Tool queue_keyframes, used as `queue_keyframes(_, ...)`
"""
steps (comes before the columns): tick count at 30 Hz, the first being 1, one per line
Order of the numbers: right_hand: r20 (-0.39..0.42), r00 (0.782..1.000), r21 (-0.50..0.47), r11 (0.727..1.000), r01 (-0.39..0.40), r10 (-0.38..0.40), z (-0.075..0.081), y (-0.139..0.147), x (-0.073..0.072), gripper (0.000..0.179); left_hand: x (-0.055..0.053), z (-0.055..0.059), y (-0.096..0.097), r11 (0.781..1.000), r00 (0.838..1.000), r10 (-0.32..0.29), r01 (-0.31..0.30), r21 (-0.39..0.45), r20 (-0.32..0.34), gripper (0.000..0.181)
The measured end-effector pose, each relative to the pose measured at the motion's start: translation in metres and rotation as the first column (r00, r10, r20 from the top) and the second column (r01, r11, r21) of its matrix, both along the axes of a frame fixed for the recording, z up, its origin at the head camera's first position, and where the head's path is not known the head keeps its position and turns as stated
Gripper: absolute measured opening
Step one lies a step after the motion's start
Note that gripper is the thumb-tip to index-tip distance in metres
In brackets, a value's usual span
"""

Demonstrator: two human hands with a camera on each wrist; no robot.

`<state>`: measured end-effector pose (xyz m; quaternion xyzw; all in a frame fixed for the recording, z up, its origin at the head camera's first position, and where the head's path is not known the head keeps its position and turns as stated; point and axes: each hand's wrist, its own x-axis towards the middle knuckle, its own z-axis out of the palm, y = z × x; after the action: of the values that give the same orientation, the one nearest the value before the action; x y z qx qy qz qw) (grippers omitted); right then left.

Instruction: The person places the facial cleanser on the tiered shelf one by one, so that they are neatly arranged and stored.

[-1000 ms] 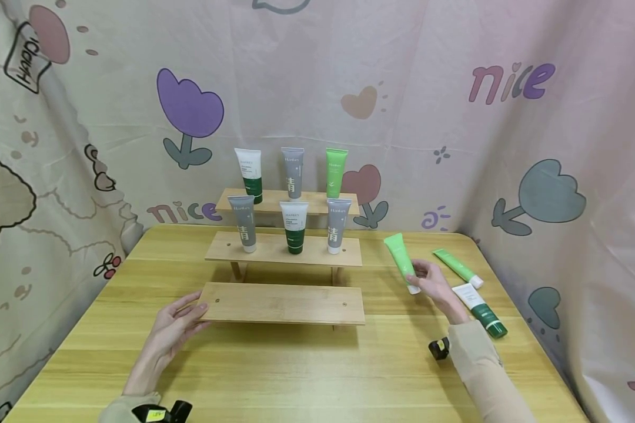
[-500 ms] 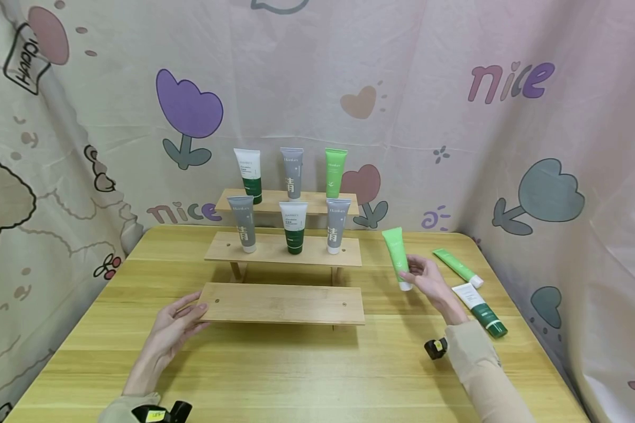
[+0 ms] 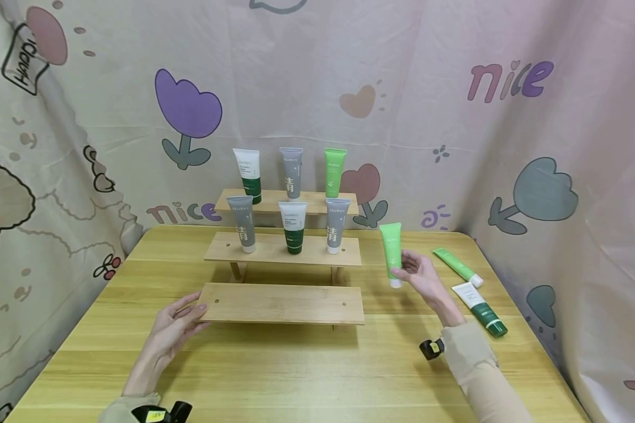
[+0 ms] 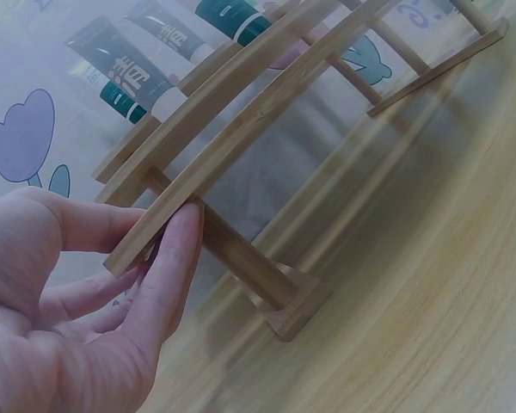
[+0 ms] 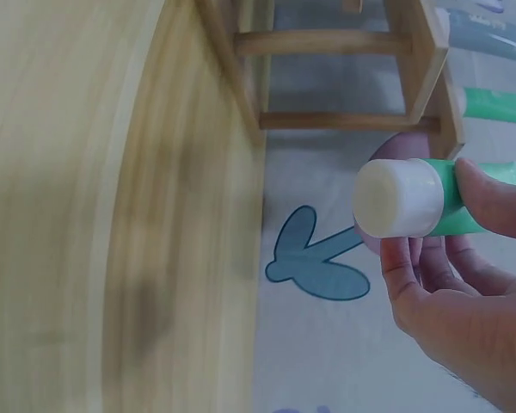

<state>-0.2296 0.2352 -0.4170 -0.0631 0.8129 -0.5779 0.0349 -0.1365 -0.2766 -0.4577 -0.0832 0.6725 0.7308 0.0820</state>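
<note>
My right hand holds a light green squeeze tube nearly upright, white cap down, to the right of a three-step wooden stand. In the right wrist view the thumb and fingers pinch the tube just above its white cap. My left hand grips the left end of the stand's lowest step; the left wrist view shows the board's end between thumb and fingers. On the middle step stand two grey tubes, one being the left grey tube, with a white-and-green tube between them.
The top step carries a white-and-green tube, a grey tube and a green tube. On the table's right side lie another green tube and a white-and-green tube. A printed curtain hangs behind the table.
My right hand has moved left with the green tube, and the tube has turned from tilted to nearly upright. The left hand stays at the stand's lowest step.
</note>
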Motion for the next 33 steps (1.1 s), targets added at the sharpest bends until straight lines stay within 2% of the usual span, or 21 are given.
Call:
queue_keyframes(17,-0.022,1.000,-0.062,0.998,-0.003,0.001,0.014,-0.025,0.009,0.055,-0.001,-0.001,-0.001,1.000,1.000,0.002,-0.002,0.017,-0.004,0.072)
queue_keyframes(33,-0.061,0.995,-0.102,0.991,-0.084,0.078,0.019,-0.052,0.014,0.054,-0.002,-0.002,-0.002,1.000,1.000,-0.011,0.011,0.009,-0.007,0.074)
